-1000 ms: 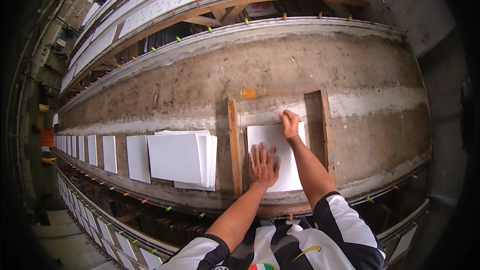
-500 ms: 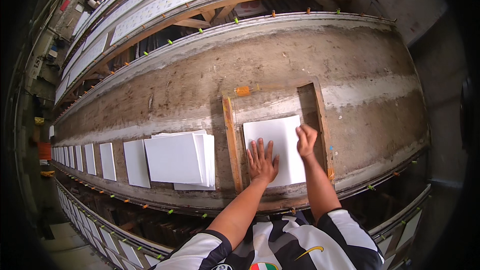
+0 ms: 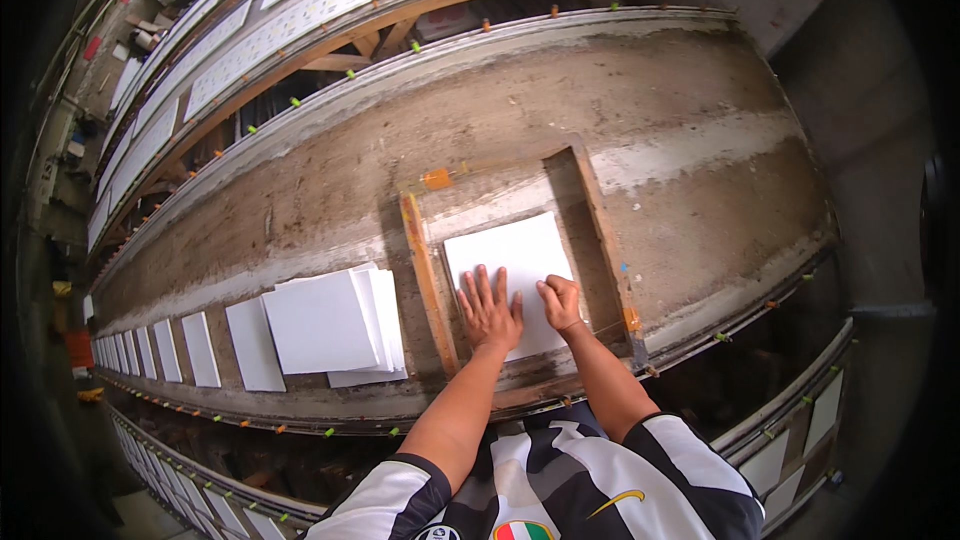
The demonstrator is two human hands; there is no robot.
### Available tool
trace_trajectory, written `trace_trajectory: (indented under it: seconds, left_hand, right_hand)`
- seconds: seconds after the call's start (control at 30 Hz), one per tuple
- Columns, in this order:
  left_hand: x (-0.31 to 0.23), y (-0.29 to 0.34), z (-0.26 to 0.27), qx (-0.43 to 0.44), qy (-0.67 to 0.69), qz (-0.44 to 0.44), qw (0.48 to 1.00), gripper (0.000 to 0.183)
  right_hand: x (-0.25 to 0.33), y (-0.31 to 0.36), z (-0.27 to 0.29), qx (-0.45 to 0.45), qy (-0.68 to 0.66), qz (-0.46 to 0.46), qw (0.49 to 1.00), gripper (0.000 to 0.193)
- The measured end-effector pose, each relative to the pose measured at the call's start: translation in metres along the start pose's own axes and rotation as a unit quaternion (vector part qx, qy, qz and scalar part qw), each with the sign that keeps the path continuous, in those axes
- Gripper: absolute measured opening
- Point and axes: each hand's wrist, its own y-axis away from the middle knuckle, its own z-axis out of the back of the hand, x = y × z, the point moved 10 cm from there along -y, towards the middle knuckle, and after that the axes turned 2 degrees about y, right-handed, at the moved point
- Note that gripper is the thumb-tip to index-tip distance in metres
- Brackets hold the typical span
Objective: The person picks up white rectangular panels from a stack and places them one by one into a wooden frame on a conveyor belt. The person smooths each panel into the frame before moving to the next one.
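A: Where did the white sheet lie?

B: Inside the wooden frame on the long worktable, with the frame's bars standing at nine and three o'clock from it. Whether it was one sheet or a thin pile, I couldn't tell.

A: And the hands?

B: The left hand lay flat at seven o'clock from the sheet's middle, fingers spread. The right hand was at four o'clock, curled into a fist near the edge. I couldn't tell whether it pinched anything or pressed on the sheet.

A: What could have gone wrong from there?

B: Skewing, I'd judge. A sideways push by the fist, with too little weight under the left palm, might have swung the sheet round. A hard knuckle could have dented or smudged the white face, too.

A: Anything else?

B: The right wrist was near the frame's three o'clock bar, so an outward swing might have knocked it. Toward nine o'clock, beyond the other bar, the loose stack had uneven edges; a bump there could have made it slide.
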Motion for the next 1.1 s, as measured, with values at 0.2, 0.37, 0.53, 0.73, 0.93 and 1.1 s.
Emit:
trace_trajectory:
  seconds: [0.2,0.37,0.53,0.73,0.93,1.1]
  left_hand:
    - [0.003,0.005,-0.001,0.019,-0.019,0.013,1.0,0.065]
    - [-0.001,0.004,0.004,-0.022,0.018,-0.003,1.0,0.062]
    - [0.011,0.004,0.002,-0.022,0.085,-0.02,0.996,0.06]
    - [0.03,0.017,0.039,-0.089,0.087,-0.013,0.992,0.055]
    - [0.108,0.087,0.064,-0.154,0.205,0.249,0.934,0.065]
    - [0.12,0.103,0.056,-0.112,0.151,0.277,0.942,0.069]
  right_hand:
    - [0.003,0.041,0.014,0.027,0.018,0.021,0.999,0.033]
    - [-0.017,0.023,0.014,0.043,0.001,-0.074,0.996,0.036]
    - [0.023,0.014,0.087,-0.051,0.115,0.001,0.992,0.022]
    - [0.036,0.008,0.162,-0.069,0.362,0.043,0.929,0.051]
    - [0.004,0.021,0.147,0.122,0.367,-0.101,0.917,0.073]
    - [-0.008,0.021,0.137,0.131,0.379,-0.061,0.914,0.062]
